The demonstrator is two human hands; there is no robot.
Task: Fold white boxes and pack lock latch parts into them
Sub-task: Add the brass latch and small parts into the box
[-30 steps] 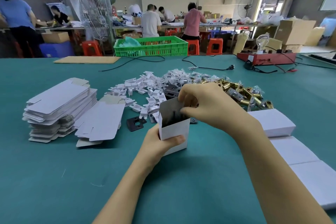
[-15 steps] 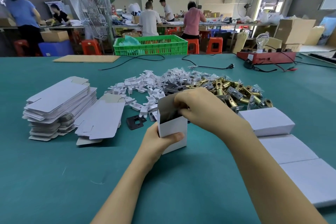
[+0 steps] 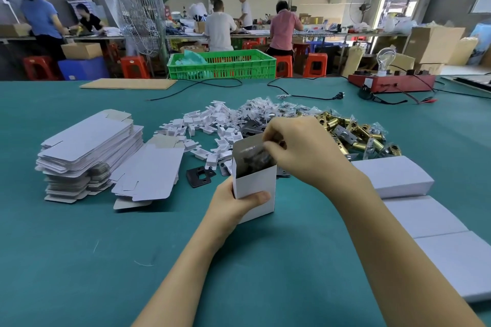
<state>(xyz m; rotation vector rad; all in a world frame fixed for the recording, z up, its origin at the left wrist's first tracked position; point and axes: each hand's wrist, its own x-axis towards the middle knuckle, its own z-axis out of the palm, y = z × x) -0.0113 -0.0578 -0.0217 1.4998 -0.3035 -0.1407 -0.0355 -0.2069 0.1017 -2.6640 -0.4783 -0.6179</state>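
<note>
at the mouth of the white box [image 3: 255, 185], the right hand [image 3: 300, 146] pinched a dark bagged part [image 3: 256, 158].
the left hand [image 3: 233, 206] gripped the box upright on the teal table [image 3: 79, 260]. behind the box lay white clips [image 3: 210, 127] and brass latches [image 3: 353, 130]; left of it, flat box blanks [image 3: 87, 146]; right of it, closed boxes [image 3: 393, 176].
</note>
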